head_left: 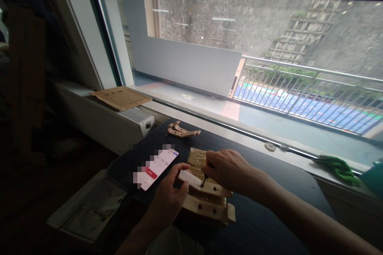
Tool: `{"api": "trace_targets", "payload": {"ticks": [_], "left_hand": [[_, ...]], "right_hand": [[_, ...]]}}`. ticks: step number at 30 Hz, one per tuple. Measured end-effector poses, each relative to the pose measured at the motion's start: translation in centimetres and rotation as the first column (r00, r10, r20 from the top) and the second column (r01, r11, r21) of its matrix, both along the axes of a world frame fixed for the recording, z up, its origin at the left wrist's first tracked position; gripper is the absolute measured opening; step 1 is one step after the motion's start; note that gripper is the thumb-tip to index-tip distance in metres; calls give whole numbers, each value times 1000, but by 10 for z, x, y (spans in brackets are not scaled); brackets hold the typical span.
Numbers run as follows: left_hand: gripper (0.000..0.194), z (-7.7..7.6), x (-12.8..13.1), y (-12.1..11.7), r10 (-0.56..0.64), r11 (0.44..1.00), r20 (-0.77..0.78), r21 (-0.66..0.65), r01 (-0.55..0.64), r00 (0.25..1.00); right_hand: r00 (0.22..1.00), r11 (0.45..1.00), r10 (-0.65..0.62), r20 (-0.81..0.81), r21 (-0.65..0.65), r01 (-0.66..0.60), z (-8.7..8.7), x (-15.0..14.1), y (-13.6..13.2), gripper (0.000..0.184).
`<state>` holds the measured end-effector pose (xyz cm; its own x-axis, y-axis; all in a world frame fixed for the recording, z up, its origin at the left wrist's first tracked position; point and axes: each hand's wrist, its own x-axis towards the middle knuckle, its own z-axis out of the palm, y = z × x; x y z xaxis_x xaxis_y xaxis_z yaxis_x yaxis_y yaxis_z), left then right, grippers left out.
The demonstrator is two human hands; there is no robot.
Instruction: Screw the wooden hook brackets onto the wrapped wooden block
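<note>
Pale wooden pieces with dark round screw heads or holes are stacked at the near edge of the table. My left hand [172, 190] pinches the end of the upper wooden piece [191, 179] between thumb and fingers. My right hand [225, 168] is closed around a tool with a thin dark shaft [204, 181]; its handle is mostly hidden in my fist. The shaft's tip meets a dark spot on the upper piece. Below lies a second wooden piece [206, 208]. Behind them is a woven-looking tan bundle [196, 158] in clear wrap.
A phone [160, 168] showing a timer lies left of my hands on the dark table [263, 207]. Curved wooden pieces [181, 130] rest at its far edge. Beyond are a radiator [134, 119] with a brown envelope [121, 97], and a windowsill with a green cloth-like item [338, 168].
</note>
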<state>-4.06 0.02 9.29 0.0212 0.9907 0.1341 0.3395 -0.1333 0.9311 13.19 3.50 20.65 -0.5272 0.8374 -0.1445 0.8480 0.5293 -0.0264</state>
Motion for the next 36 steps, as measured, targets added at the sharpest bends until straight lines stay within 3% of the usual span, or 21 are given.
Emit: {"api": "trace_targets", "payload": {"ticks": [3,7,11,14,19,22,26,30,33,36], "left_hand": [[30,-1,0,0,-12,1000,-7,7,12,1000],[29,3,1,0,-5,1000,-19,3,5,1000],[29,3,2,0,-4,1000,-21,-9,4,1000],[29,1,2,0,8,1000,-29,8,-8,1000],[28,1,1,2,-5,999,-43,32,6,999],[28,0,0,2,-23,999,-42,38,25,999],[28,0,-1,0,-30,999,-45,10,30,999],[27,2,1,0,-34,999,-49,-9,34,998],[27,3,1,0,-24,1000,-49,-2,24,999],[28,0,1,1,-19,1000,-46,10,20,999]], "right_hand": [[1000,1000,15,13,-11,-14,9,0,-2,28],[981,981,190,-38,-33,-192,22,-1,-4,16],[960,959,280,6,-39,-280,20,-5,-3,14],[973,973,230,-23,1,-230,10,-7,0,17],[999,1000,1,41,12,-2,3,-10,4,35],[997,998,54,52,20,-55,9,-9,2,34],[974,974,226,20,-32,-225,20,-4,-2,12],[960,959,278,26,-73,-275,22,-4,-4,11],[971,970,239,-11,-32,-239,14,-5,-4,12],[995,996,94,-25,5,-94,4,-6,-4,21]]}}
